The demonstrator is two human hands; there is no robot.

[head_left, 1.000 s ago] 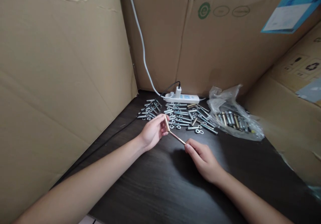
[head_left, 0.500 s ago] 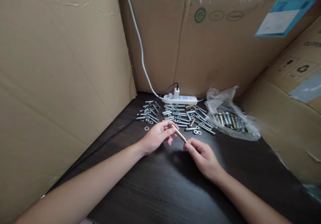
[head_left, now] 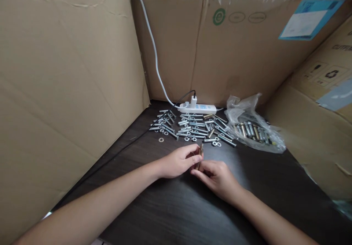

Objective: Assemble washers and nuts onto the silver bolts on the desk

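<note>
Between both hands a brass-coloured expansion bolt stands nearly upright above the table. My left hand pinches its upper part between thumb and fingers. Lower down, my right hand closes around the bottom end, which its fingers partly hide. Just beyond the hands lie loose steel bolts, metal sleeves, nuts and washers, spread in loose groups. A single washer rests apart at the left.
Behind the hardware a white power strip holds a plugged-in charger. A clear plastic bag with several assembled bolts lies at the right. Cardboard walls enclose the dark table. A black cable crosses the left side.
Both hands have come closer together and lower, toward me. The bolt has turned from slanting to nearly upright, and the left hand now grips it more fully.
</note>
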